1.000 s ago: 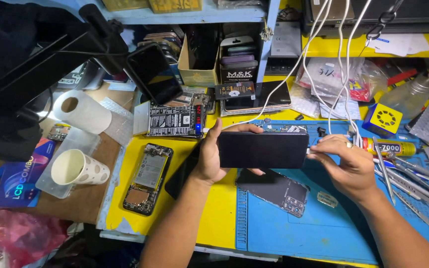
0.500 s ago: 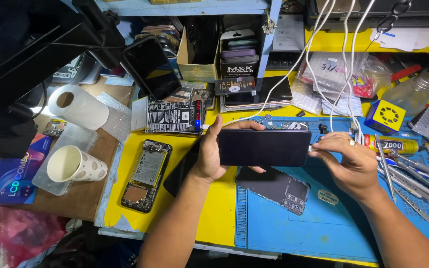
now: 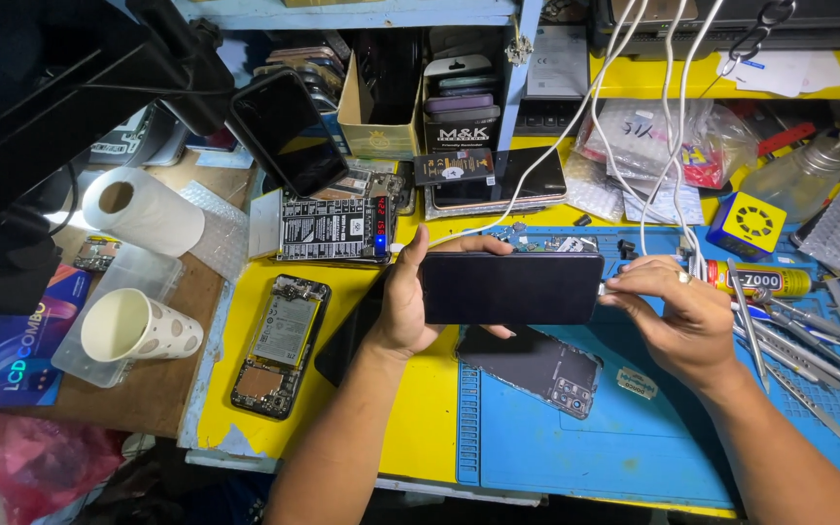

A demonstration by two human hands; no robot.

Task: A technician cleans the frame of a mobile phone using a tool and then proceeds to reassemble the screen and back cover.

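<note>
My left hand grips the left end of a dark smartphone, held flat and sideways above the blue work mat. My right hand pinches a white cable plug at the phone's right end, where a white cable comes down from above. Under the phone lies a dark phone back cover with camera holes.
An opened phone with its insides showing lies on the yellow bench. A paper cup and paper roll sit left. A glue tube, tweezers and tools lie right. Boxes, phones and a yellow cube crowd the back.
Both hands and the phone stay almost still. My right fingers have closed in on the plug at the phone's right end.
</note>
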